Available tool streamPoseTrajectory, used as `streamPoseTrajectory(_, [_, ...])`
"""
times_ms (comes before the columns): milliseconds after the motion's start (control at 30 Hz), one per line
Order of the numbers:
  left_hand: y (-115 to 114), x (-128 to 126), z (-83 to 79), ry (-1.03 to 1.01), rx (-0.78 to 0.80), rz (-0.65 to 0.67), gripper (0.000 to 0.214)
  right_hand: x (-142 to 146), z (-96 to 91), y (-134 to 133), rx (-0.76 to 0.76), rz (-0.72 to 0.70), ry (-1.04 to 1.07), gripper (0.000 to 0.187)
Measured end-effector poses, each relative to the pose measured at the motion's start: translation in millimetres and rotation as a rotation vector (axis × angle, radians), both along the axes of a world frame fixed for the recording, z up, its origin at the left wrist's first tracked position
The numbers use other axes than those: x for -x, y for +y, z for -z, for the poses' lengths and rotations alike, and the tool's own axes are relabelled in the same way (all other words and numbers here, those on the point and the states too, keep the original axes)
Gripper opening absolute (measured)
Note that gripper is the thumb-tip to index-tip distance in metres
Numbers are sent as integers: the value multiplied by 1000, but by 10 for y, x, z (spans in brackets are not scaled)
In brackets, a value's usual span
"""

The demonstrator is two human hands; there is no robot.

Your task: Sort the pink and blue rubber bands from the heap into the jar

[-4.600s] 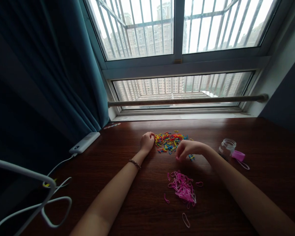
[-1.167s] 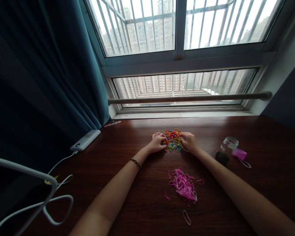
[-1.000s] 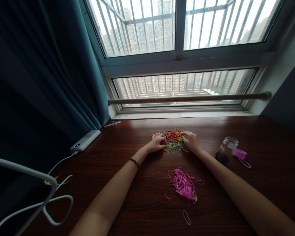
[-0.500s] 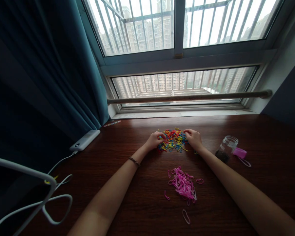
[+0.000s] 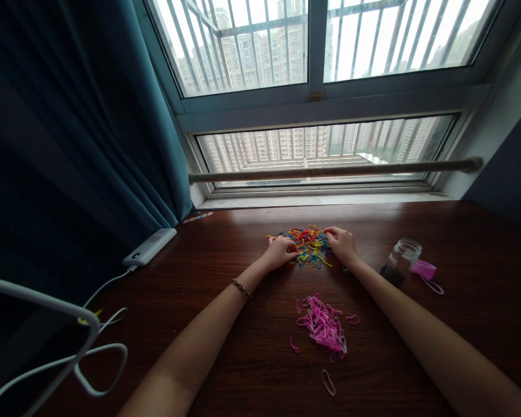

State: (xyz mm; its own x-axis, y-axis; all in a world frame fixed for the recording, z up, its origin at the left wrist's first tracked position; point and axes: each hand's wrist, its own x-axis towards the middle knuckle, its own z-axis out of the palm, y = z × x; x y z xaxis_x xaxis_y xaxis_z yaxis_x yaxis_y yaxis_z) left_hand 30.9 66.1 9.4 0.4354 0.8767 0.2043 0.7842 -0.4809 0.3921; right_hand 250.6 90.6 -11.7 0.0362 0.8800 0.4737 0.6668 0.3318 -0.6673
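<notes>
A heap of small coloured rubber bands in red, yellow and blue lies on the dark wooden table. My left hand rests at the heap's left edge, fingers curled with the tips pressed into the bands. My right hand sits at the heap's right edge, fingers bent toward the bands. What either hand pinches is too small to see. Nearer to me lies a separate heap of pink rubber bands, with a single pink band loose in front of it.
A small open glass jar stands at the right with a pink lid beside it. A white power bank with a white cable lies at the left by the teal curtain. The window sill runs behind.
Some seconds ago my right hand was nearer to me, above the pink heap; it is now at the coloured heap. In the last second both hands only shifted slightly there.
</notes>
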Motion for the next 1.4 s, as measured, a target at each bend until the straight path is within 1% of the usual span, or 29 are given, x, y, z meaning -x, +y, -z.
streamPoseTrajectory(67, [9, -6, -6, -73, -2, 11, 17, -7, 1, 3, 5, 2, 15, 26])
streamPoseTrajectory(133, [32, 7, -25, -206, 6, 35, 18, -13, 2, 9, 11, 9, 31, 26])
streamPoseTrajectory(200, [61, 29, -48, -346, 62, 52, 20, -18, 3, 18, 18, 16, 49, 26])
streamPoseTrajectory(300, [91, 57, -78, -492, 193, 41, 25, -21, 5, 28, 27, 18, 71, 26])
streamPoseTrajectory(367, [90, 64, -98, -564, 253, 23, 26, -21, 5, 31, 29, 16, 78, 26])
streamPoseTrajectory(467, [59, 62, -152, -622, 288, 28, 27, -24, 4, 36, 26, 13, 76, 27])
streamPoseTrajectory(600, [-31, 24, -284, -576, 341, 108, 25, -31, 5, 43, 25, 3, 31, 28])
streamPoseTrajectory(667, [-104, -25, -347, -515, 415, 175, 24, -22, 14, 41, 26, -39, -17, 28])
streamPoseTrajectory(733, [-197, -94, -387, -410, 533, 292, 22, 6, 36, 36, 15, -121, -89, 29])
streamPoseTrajectory(800, [-303, -176, -402, -290, 646, 445, 19, 53, 66, 33, -2, -204, -189, 34])
streamPoseTrajectory(867, [-396, -251, -403, -207, 700, 568, 18, 112, 96, 35, -15, -265, -302, 43])
streamPoseTrajectory(933, [-447, -294, -408, -164, 716, 628, 18, 167, 112, 37, -24, -321, -396, 49])
streamPoseTrajectory(967, [-446, -295, -413, -150, 718, 634, 18, 189, 113, 33, -30, -350, -432, 49])
streamPoseTrajectory(1033, [-387, -255, -417, -137, 680, 591, 21, 223, 96, 10, -46, -410, -479, 45])
streamPoseTrajectory(1067, [-328, -215, -409, -146, 635, 534, 24, 235, 81, -12, -58, -440, -494, 43])
streamPoseTrajectory(1133, [-171, -105, -350, -206, 484, 347, 31, 257, 39, -77, -84, -511, -512, 39])
streamPoseTrajectory(1200, [3, 23, -225, -334, 254, 98, 33, 287, -7, -160, -107, -574, -518, 38])
streamPoseTrajectory(1233, [82, 86, -142, -371, 111, -27, 31, 307, -30, -203, -114, -596, -521, 37])
streamPoseTrajectory(1300, [205, 197, 42, -306, -139, -211, 28, 358, -71, -288, -125, -627, -528, 37])
streamPoseTrajectory(1333, [245, 240, 131, -255, -206, -287, 29, 386, -89, -329, -129, -642, -533, 36])
streamPoseTrajectory(1367, [272, 273, 209, -207, -232, -336, 29, 414, -105, -367, -135, -663, -538, 35])
streamPoseTrajectory(1400, [289, 293, 273, -166, -234, -356, 29, 441, -120, -405, -142, -686, -541, 35])
